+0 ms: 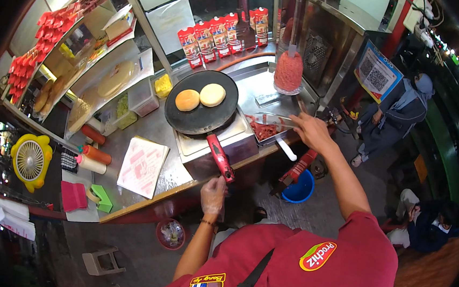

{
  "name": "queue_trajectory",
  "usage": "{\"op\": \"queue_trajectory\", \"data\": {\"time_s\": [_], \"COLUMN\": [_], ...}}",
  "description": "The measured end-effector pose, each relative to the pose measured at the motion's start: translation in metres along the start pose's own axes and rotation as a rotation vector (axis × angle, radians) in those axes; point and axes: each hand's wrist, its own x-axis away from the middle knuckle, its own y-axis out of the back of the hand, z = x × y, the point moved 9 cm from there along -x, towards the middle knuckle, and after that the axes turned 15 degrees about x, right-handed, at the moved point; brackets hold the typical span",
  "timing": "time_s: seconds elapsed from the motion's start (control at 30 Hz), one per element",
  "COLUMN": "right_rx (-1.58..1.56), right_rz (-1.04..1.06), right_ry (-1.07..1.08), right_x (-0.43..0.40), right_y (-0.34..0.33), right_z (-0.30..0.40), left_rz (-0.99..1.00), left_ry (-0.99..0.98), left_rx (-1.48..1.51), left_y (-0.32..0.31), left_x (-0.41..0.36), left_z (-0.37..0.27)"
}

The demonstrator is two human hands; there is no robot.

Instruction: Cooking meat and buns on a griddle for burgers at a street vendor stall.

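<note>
My right hand [313,132] holds metal tongs [274,115] over a shallow tray corner with shaved red meat [263,131]. My left hand [213,199], in a clear plastic glove, is at the end of the red handle [219,157] of a black flat pan [196,122]. Its fingertips meet the handle's tip; whether they grip it is unclear. Two round buns lie side by side on the pan: a browned bun [187,100] at left and a paler bun [212,95] at right. Beyond the tongs, a cone of meat [289,71] stands on a vertical spit.
Left of the burner [217,142] lie a stack of printed wrapping papers [143,167] and sauce bottles [96,154]. A white handle [286,149] juts past the counter's edge. Below are a blue bucket [299,187] and a waste bin [170,233]. Two people sit at right.
</note>
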Motion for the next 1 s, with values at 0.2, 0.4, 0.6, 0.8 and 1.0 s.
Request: {"op": "queue_trajectory", "data": {"time_s": [0.2,0.4,0.6,0.8,1.0], "right_rx": [-0.527,-1.038,-0.810,-0.447,-0.187], "right_rz": [-0.104,0.200,0.525,0.086,-0.051], "right_ry": [-0.151,0.197,0.376,-0.125,-0.237], "right_x": [0.029,0.047,0.085,0.101,0.089], "right_y": [0.094,0.036,-0.038,-0.079,-0.104], "right_z": [0.090,0.337,0.374,0.297,0.298], "left_rz": [-0.172,0.038,-0.261,-0.306,-0.341], "left_ry": [-0.032,-0.173,0.021,0.093,-0.148], "left_rx": [0.267,0.703,0.389,-0.413,-0.960], "left_y": [0.099,0.072,0.180,0.315,0.345], "left_x": [0.073,0.061,0.036,-0.027,-0.103], "left_z": [-0.022,-0.125,-0.067,-0.041,-0.044]}}
